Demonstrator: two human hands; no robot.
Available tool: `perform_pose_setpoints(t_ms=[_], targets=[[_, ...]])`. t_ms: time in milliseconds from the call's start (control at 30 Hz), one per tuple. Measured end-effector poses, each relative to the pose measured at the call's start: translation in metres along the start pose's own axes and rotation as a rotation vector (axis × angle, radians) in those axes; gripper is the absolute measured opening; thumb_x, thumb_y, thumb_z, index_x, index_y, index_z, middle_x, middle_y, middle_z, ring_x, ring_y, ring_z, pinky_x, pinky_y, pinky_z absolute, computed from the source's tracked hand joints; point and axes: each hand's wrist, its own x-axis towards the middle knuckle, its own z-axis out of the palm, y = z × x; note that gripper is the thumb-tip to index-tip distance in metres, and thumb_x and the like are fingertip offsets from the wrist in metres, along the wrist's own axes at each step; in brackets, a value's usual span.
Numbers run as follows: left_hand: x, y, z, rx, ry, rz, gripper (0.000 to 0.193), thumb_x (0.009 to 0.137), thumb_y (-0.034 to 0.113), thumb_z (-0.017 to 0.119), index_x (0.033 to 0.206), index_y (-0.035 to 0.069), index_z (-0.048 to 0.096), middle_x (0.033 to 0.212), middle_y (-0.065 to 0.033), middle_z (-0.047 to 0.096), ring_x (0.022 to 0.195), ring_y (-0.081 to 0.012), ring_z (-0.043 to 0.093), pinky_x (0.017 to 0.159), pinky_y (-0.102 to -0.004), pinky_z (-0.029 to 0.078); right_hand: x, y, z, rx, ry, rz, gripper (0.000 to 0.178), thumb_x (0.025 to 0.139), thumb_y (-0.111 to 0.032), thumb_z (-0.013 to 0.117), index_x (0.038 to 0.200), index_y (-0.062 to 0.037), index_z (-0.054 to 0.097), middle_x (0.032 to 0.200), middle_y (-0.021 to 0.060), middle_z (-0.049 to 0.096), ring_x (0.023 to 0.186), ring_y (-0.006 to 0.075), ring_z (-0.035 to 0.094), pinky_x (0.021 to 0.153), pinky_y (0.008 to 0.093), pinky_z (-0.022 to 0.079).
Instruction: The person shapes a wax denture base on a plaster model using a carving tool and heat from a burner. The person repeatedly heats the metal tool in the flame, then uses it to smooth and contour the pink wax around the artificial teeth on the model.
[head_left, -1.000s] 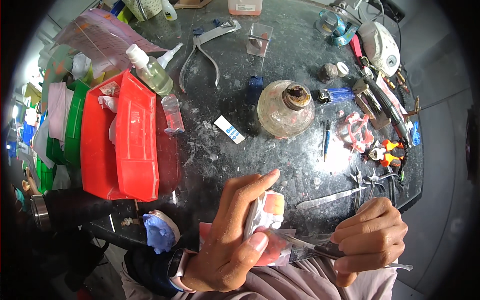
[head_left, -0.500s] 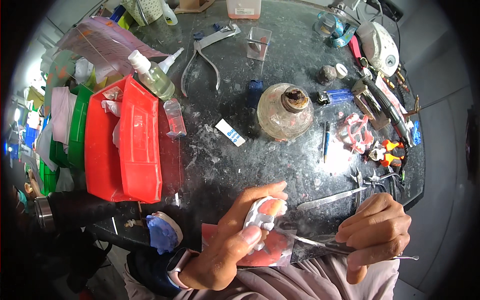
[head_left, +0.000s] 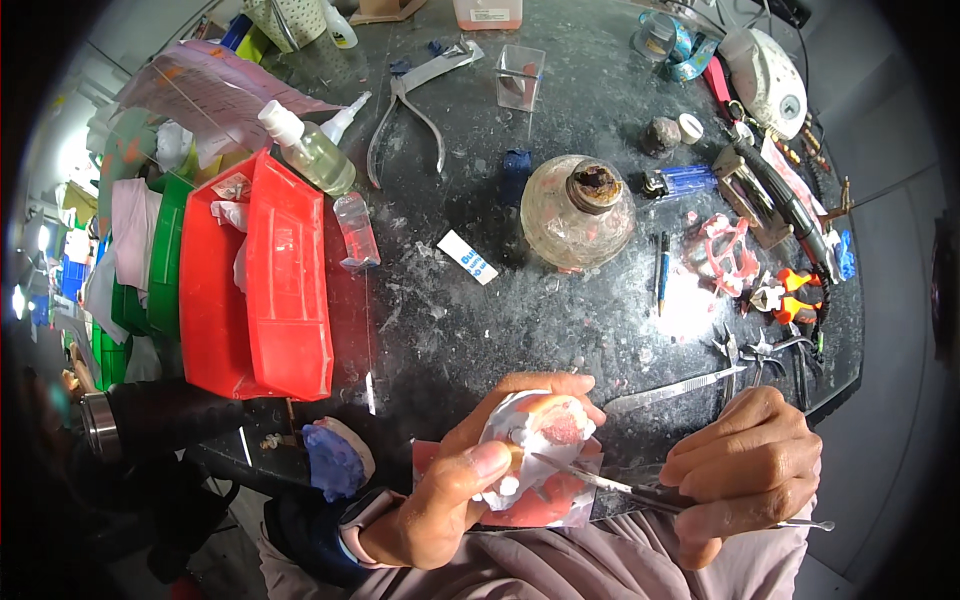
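My left hand (head_left: 445,490) is closed around a white plaster dental cast (head_left: 505,488), its thumb pressing the near side. Pink wax (head_left: 565,422) covers part of the cast's upper face. My right hand (head_left: 745,475) grips a thin metal wax carver (head_left: 615,487). Its tip meets the cast just beyond my left thumb, and its small spoon-shaped other end sticks out past the right hand. Below the cast, a pink wax sheet (head_left: 545,508) in clear film lies by the table's near edge.
A glass spirit lamp (head_left: 578,225) stands mid-table. Red bins (head_left: 290,330) and a blue-and-white cast (head_left: 335,463) sit on the left. At the right lie a metal knife handle (head_left: 670,390), orange-handled pliers (head_left: 795,295) and a pink wax piece (head_left: 725,255).
The cast has turned in my left hand, showing more of its pink wax face. The carver's tip has come in against the cast. The whole view has shifted slightly.
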Motion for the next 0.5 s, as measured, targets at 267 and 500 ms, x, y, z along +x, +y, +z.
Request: perform_pose_setpoints(t_ms=[267,500], targets=[[0.0003,-0.0036,-0.003,-0.008,-0.002,0.012,0.072,0.066,0.044,0.047,0.123,0.003,0.032,0.116,-0.0168,0.044,0.097,-0.0307,0.053,0.069,-0.0398,0.054,0.0003,0.0,0.0005,-0.014,0.005,0.008,0.022,0.066,-0.018,0.074,0.073,-0.0012,0.062,0.062,0.0077,0.054,0.049,0.0154,0.059,0.042,0.0196,0.05],[0.0008,-0.004,-0.004,0.004,0.002,0.017,0.073,0.066,0.044,0.048,0.124,0.004,0.031,0.116,-0.0172,0.044,0.098,-0.0322,0.053,0.069,-0.039,0.054,0.0,0.0019,0.0031,-0.012,0.019,-0.005,0.022,0.067,-0.02,0.074,0.073,-0.0018,0.062,0.062,0.007,0.054,0.049,0.015,0.059,0.042,0.0189,0.049]])
